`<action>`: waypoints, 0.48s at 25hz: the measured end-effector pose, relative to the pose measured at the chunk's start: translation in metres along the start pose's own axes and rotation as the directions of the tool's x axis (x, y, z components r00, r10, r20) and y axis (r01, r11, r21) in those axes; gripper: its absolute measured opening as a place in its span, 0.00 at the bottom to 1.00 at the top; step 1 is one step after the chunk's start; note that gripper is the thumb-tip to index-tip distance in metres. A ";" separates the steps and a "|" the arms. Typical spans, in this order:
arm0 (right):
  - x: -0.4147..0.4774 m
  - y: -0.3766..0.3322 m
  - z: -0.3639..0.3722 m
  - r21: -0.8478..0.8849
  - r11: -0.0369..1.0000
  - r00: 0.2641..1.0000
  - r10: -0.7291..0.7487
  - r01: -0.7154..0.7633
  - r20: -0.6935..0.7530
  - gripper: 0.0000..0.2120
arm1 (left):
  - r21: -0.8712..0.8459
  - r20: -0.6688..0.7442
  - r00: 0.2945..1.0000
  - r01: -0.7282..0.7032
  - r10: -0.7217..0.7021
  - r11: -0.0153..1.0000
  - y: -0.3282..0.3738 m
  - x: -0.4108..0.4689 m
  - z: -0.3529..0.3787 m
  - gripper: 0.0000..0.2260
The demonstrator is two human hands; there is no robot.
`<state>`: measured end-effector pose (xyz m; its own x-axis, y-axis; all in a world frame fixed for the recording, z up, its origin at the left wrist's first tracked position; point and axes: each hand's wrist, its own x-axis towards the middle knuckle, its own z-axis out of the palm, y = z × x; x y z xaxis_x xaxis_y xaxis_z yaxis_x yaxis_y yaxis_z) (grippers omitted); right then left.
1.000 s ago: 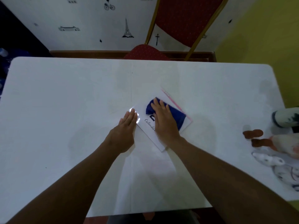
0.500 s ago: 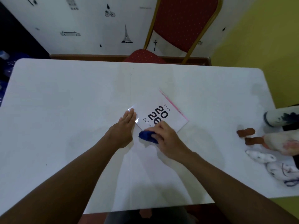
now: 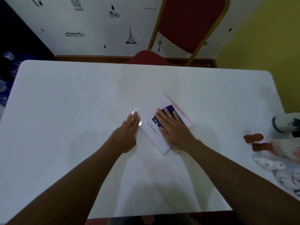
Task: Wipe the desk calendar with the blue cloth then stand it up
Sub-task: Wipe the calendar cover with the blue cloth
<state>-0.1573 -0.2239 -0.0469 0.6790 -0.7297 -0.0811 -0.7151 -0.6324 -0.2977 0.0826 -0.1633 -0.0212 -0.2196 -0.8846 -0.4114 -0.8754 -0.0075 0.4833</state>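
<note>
A white desk calendar (image 3: 151, 111) with a pink spiral edge lies flat and turned diagonally near the middle of the white table (image 3: 73, 103). The word "Calendar" shows on its cover. My right hand (image 3: 174, 129) lies flat on the calendar, pressing the blue cloth (image 3: 170, 109) against the cover; only the cloth's far part shows past my fingers. My left hand (image 3: 128, 132) rests flat on the table with its fingertips against the calendar's left edge, holding nothing.
Soft toys and a white bottle-like thing (image 3: 285, 124) lie at the table's right edge, with brown toy feet (image 3: 253, 138) pointing inward. A red chair (image 3: 186, 25) stands behind the far edge. Dark blue items sit off the table's left side.
My right hand with the blue cloth has moved from the calendar's near corner back up across the cover toward the pink edge. The left hand has stayed at the calendar's left edge.
</note>
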 end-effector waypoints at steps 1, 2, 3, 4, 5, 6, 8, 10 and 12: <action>0.004 0.000 0.004 -0.012 1.000 1.000 0.029 -0.029 0.009 0.26 | 0.000 -0.003 1.000 -0.001 0.001 1.000 0.000 0.000 0.000 0.35; 0.011 0.001 0.006 -0.014 0.999 0.999 0.053 -0.053 0.002 0.26 | 0.001 -0.005 1.000 -0.002 0.002 1.000 -0.001 0.001 0.000 0.35; 0.021 0.004 0.006 -0.011 0.997 0.998 0.070 -0.070 -0.006 0.26 | 0.003 -0.006 1.000 -0.004 0.004 1.000 -0.001 0.001 0.000 0.35; 0.032 0.007 0.005 -0.002 0.996 0.996 0.085 -0.085 -0.006 0.25 | 0.006 -0.005 1.000 -0.003 0.003 1.000 -0.002 0.001 0.000 0.35; 0.044 0.009 0.004 0.009 0.994 0.994 0.105 -0.105 0.004 0.25 | 0.010 -0.001 1.000 -0.002 0.002 1.000 -0.002 0.001 0.001 0.35; 0.053 0.009 0.003 0.025 0.991 0.992 0.128 -0.129 0.012 0.25 | 0.012 0.006 1.000 -0.003 0.003 1.000 -0.001 0.001 0.000 0.35; 0.060 0.004 0.006 0.077 0.982 0.985 0.172 -0.171 0.003 0.25 | 0.009 0.014 1.000 -0.005 0.005 1.000 -0.001 0.001 0.001 0.35; 0.047 -0.010 0.013 0.130 0.975 0.983 0.184 -0.181 -0.010 0.25 | 0.012 0.000 1.000 -0.007 0.007 1.000 -0.001 0.000 0.001 0.35; 0.014 -0.027 0.022 0.146 0.980 0.991 0.133 -0.132 0.001 0.25 | 0.015 -0.008 1.000 -0.007 0.007 1.000 -0.002 0.000 0.000 0.35</action>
<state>-0.1249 -0.2119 -0.0608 0.5776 -0.8074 -0.1206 -0.7665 -0.4856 -0.4202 0.0844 -0.1631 -0.0223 -0.2217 -0.8885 -0.4017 -0.8802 0.0051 0.4745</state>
